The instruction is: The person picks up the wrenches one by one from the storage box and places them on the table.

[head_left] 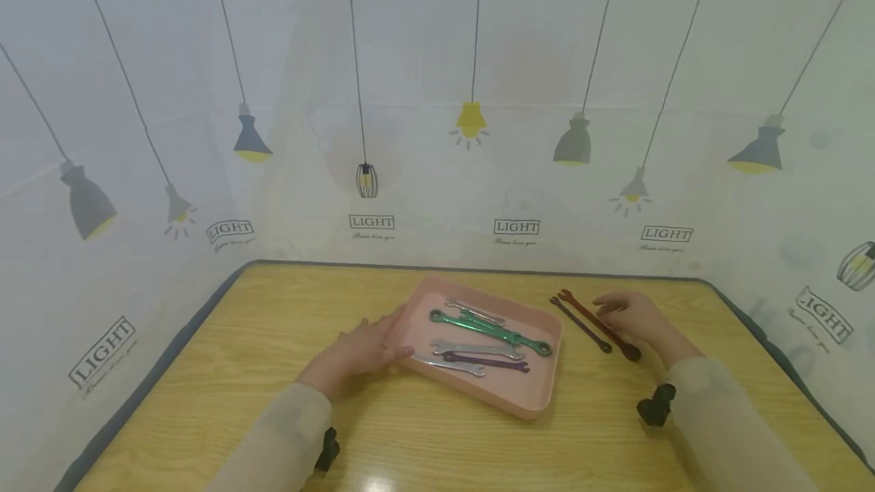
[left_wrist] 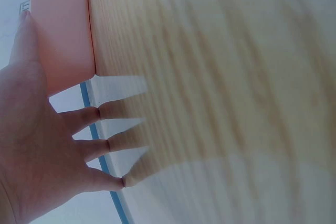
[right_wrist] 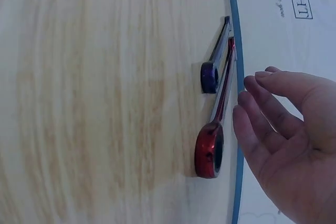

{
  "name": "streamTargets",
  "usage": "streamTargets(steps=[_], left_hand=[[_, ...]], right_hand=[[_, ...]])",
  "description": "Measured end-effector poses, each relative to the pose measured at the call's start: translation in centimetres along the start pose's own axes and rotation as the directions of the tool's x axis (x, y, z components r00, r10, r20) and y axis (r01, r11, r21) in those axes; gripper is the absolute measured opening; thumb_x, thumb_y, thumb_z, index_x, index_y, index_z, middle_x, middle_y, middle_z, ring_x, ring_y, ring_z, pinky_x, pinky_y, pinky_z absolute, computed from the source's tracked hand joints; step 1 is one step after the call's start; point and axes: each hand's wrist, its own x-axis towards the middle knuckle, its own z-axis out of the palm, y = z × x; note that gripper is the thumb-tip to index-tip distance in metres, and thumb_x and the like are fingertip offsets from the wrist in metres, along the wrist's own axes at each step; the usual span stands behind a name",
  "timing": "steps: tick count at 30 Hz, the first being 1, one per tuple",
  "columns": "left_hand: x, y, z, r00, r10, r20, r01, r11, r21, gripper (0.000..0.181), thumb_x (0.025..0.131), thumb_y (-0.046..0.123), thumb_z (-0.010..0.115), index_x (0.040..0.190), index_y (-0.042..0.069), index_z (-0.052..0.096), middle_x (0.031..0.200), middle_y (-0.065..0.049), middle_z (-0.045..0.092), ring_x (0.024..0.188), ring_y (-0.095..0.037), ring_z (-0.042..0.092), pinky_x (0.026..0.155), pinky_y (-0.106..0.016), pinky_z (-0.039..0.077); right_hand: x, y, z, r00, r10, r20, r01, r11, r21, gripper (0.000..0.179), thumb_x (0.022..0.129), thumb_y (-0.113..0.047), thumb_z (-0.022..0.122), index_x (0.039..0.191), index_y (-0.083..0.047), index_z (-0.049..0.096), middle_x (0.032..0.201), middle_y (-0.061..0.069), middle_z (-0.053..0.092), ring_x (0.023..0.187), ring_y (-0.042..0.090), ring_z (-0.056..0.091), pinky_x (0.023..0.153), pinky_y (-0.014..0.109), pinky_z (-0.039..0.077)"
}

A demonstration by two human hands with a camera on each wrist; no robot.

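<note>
Left hand point(head_left: 362, 348): at the left end of the pink tray point(head_left: 506, 389), thumb on the rim side, fingers spread and straight. Touching the tray, not clenched round it.

Right hand point(head_left: 630, 317): fingers loosely bent, nothing grasped, just beside the red wrench point(head_left: 598, 323). Right wrist view shows a gap there, but the angle is poor, so can't fully rule out light contact.

Red wrench lies on the wooden table point(head_left: 273, 325), right of the tray, ring end toward the person. Dark purple wrench point(head_left: 580, 323) lies alongside it, on the tray side, also ring end near.

In the tray: small silver wrench point(head_left: 475, 311) at the far side, two overlapping green wrenches point(head_left: 478, 329) mid-tray, then a larger silver wrench point(head_left: 478, 350), a purple wrench point(head_left: 485, 361) and another silver one nearest the person.

Backdrop point(head_left: 424, 59) behind: white, printed with hanging lamps.
</note>
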Motion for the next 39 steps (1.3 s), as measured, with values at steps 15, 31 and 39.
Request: streamTargets(steps=[15, 31, 39], left_hand=[[-0.1, -0.2, -0.2, 1.0, -0.003, 0.004, 0.003, 1.0, -0.001, 0.085, 0.09, 0.063, 0.054, 0.158, 0.031, 0.013, 0.157, -0.012, 0.027, 0.142, -0.048, 0.014, 0.105, -0.075, 0.007], [0.0, -0.3, -0.3, 1.0, -0.002, -0.001, 0.002, 1.0, 0.012, 0.086, 0.089, 0.066, 0.052, 0.157, 0.033, 0.012, 0.158, -0.012, 0.027, 0.142, -0.048, 0.015, 0.106, -0.074, 0.008], [-0.1, 0.0, -0.2, 1.0, 0.002, 0.004, -0.002, 1.0, 0.009, 0.084, 0.091, 0.063, 0.054, 0.158, 0.031, 0.014, 0.157, -0.014, 0.027, 0.142, -0.049, 0.015, 0.105, -0.074, 0.009]], right_hand=[[-0.2, -5.4, 1.4, 0.996, -0.089, 0.016, 0.09, 0.994, -0.064, 0.038, 0.091, -0.013, 0.069, 0.126, 0.001, 0.063, 0.114, 0.017, 0.067, 0.108, 0.038, 0.061, 0.086, 0.045, 0.053], [0.2, -10.4, 5.1, 0.975, -0.128, 0.179, 0.141, 0.988, -0.061, 0.034, 0.09, -0.018, 0.069, 0.124, -0.01, 0.067, 0.106, 0.002, 0.069, 0.099, 0.022, 0.062, 0.084, 0.041, 0.052], [0.9, -10.6, 8.1, 0.964, -0.182, 0.193, 0.179, 0.983, 0.035, 0.027, 0.088, -0.009, 0.071, 0.114, -0.001, 0.07, 0.102, 0.008, 0.071, 0.093, 0.022, 0.065, 0.079, 0.038, 0.055]])
